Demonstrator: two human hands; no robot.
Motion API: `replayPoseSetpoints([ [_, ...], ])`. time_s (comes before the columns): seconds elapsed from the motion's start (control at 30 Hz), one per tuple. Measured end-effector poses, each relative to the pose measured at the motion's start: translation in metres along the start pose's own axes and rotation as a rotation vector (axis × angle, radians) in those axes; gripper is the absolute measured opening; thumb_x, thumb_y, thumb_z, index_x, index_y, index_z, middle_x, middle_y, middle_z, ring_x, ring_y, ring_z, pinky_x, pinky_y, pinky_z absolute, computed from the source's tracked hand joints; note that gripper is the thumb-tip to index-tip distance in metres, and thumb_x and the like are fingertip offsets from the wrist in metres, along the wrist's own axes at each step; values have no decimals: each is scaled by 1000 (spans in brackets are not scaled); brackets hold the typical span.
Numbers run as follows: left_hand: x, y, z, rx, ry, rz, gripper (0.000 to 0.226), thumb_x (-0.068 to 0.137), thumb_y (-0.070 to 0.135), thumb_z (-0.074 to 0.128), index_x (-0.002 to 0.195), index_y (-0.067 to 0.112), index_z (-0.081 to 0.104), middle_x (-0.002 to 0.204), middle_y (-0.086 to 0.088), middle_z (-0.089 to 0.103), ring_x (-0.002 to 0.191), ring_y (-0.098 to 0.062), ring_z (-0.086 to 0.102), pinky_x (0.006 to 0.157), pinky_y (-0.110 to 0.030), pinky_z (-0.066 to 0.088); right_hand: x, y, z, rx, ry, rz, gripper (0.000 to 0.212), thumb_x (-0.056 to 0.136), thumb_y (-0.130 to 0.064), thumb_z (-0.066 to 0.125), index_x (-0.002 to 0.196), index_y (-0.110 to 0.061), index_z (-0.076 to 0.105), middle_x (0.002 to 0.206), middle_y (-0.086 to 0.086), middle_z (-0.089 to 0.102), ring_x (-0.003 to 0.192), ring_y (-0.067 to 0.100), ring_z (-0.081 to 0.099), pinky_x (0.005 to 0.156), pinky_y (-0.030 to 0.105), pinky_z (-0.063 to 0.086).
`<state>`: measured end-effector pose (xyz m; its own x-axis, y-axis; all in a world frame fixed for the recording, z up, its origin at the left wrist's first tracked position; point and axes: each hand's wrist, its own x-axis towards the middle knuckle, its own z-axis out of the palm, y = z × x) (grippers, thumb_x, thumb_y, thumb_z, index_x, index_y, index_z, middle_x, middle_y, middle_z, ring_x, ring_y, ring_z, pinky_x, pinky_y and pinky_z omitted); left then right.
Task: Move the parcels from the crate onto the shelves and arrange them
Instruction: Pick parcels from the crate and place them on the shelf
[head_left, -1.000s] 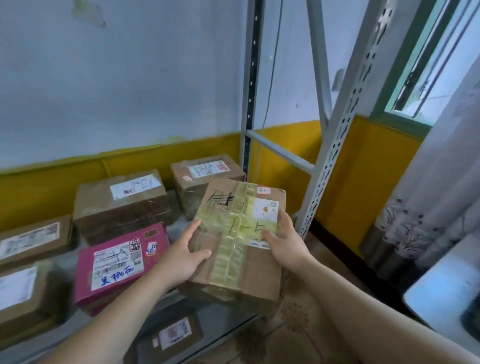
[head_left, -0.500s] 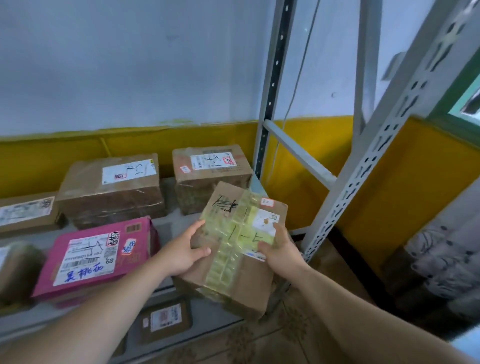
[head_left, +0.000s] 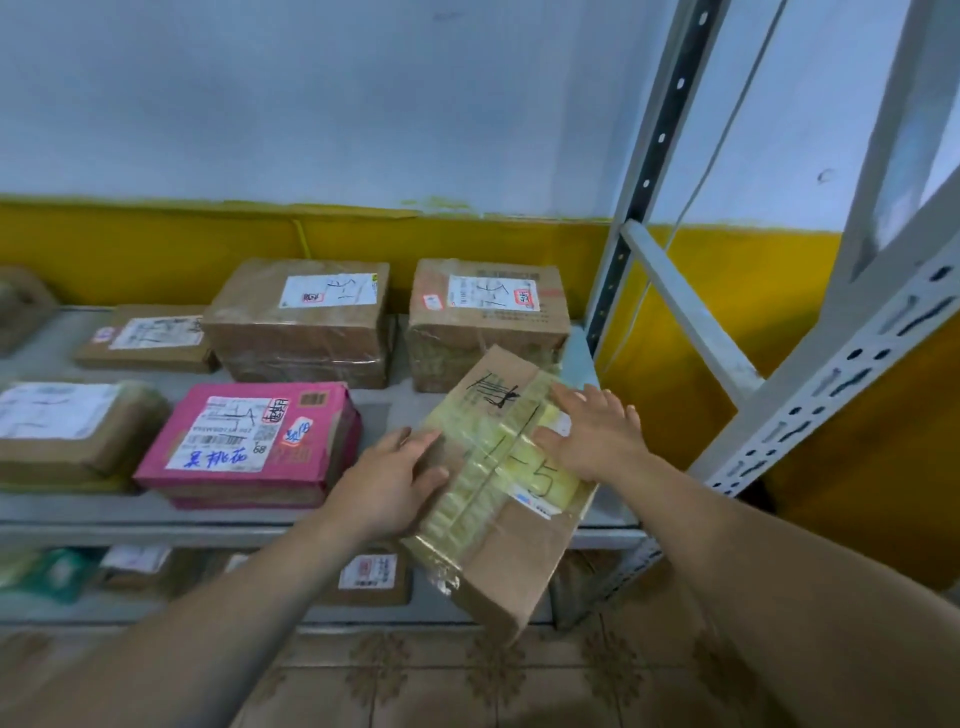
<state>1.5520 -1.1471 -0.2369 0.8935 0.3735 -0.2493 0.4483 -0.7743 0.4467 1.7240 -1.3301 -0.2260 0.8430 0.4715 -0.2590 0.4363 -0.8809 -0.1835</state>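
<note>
Parcel in play: a brown cardboard parcel banded with yellowed tape (head_left: 483, 499) and inked "1-5". Its far end is over the grey metal shelf (head_left: 156, 519). Its near corner hangs out past the front lip, dipping toward the floor.
Left hand: the left hand (head_left: 387, 480) is against the parcel's left flank, fingers (head_left: 415, 439) fairly straight and thumb laid on the tape. That's a push, not a grab.
Right hand: the right hand (head_left: 592, 441) lies flat on top, fingers (head_left: 571, 397) spread wide and gripping nothing, palm over the white label.
Key relation: the parcel sits between the two hands and its long axis runs from near-left to far-right. That puts it askew to the shelf lip and to the squared-up boxes behind.
Nearer hand: the left hand is on the overhanging end and looks best placed to swing it round, while the right hand steers from above.
Gap to fill: the open spot is between the pink cardboard box with blue writing (head_left: 249, 441) on the left and the white perforated upright (head_left: 810, 395) on the right, just in front of the brown taped box at the back right (head_left: 488, 317).
Step, as I read it: slide it inward and square it up.
Watch out: with that much overhang and no real grip, it could tip off the lip.
</note>
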Motion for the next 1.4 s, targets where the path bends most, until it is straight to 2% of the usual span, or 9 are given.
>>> replayPoseSetpoints([
  [0.1, -5, 0, 6, 120, -41, -25, 78, 89, 68, 43, 152, 37, 9, 162, 3, 7, 145, -26, 19, 114, -47, 27, 1, 4, 1, -36, -11, -14, 79, 88, -77, 37, 155, -44, 10, 161, 4, 22, 145, 32, 23, 116, 49, 20],
  [0.37, 24, -5, -18, 256, -81, 56, 77, 88, 68, 45, 152, 40, 13, 163, 4, 5, 147, -25, 13, 115, -47, 22, -19, 2, 3, -81, -28, 93, 75, 92, -72, 31, 154, -34, 14, 152, 12, 32, 132, 38, 36, 104, 49, 32],
  [0.57, 25, -2, -14, 117, 24, -24, 73, 90, 63, 46, 152, 33, 21, 162, -1, 4, 148, -28, 1, 115, -55, 21, -20, -2, -3, -77, -63, 149, 73, 92, -72, 35, 147, -25, 24, 140, 16, 40, 122, 38, 46, 94, 47, 39],
  [0.73, 8, -4, 1, 43, -52, 29, 92, 83, 70, 51, 154, 29, 10, 161, 3, -18, 143, -22, -29, 117, -52, 3, -16, -7, 1, 18, -82, 87, 74, 93, -70, 37, 154, -38, 10, 160, 9, 14, 140, 38, 29, 110, 49, 31],
  [0.93, 33, -11, -15, 75, -88, 142, 90, 82, 64, 59, 154, 30, 18, 162, 3, -12, 146, -19, -22, 120, -46, 6, -30, -4, 10, 12, -73, 181, 73, 94, -71, 32, 155, -37, 11, 156, 12, 18, 132, 40, 37, 103, 50, 38],
  [1.1, 55, -6, -23, 159, 38, 128, 71, 93, 58, 48, 153, 31, 21, 163, -2, 1, 149, -24, -11, 119, -51, 14, -38, -4, 11, 85, -80, 268, 75, 97, -65, 36, 156, -28, 10, 147, 16, 25, 124, 41, 49, 89, 45, 47],
  [1.2, 48, -2, -14, 157, 10, 140, 72, 94, 60, 41, 154, 29, 18, 163, -3, 0, 149, -25, -10, 120, -49, 11, -35, -4, 11, 129, -84, 265, 76, 97, -63, 39, 156, -26, 9, 152, 16, 19, 132, 41, 41, 98, 47, 44],
  [1.3, 34, -4, -2, 160, -23, 151, 82, 89, 70, 39, 155, 30, 9, 162, 2, -13, 147, -23, -20, 119, -49, 6, -31, -5, 13, 147, -99, 246, 75, 99, -61, 37, 157, -30, 3, 162, 16, 1, 142, 42, 25, 108, 51, 36],
  [1.4, 34, -7, -1, 139, -31, 127, 86, 86, 71, 41, 154, 33, 6, 160, 5, -19, 145, -21, -25, 118, -50, 6, -24, -8, 13, 136, -94, 238, 74, 99, -61, 36, 157, -32, 0, 164, 15, -7, 145, 40, 21, 110, 50, 33],
])
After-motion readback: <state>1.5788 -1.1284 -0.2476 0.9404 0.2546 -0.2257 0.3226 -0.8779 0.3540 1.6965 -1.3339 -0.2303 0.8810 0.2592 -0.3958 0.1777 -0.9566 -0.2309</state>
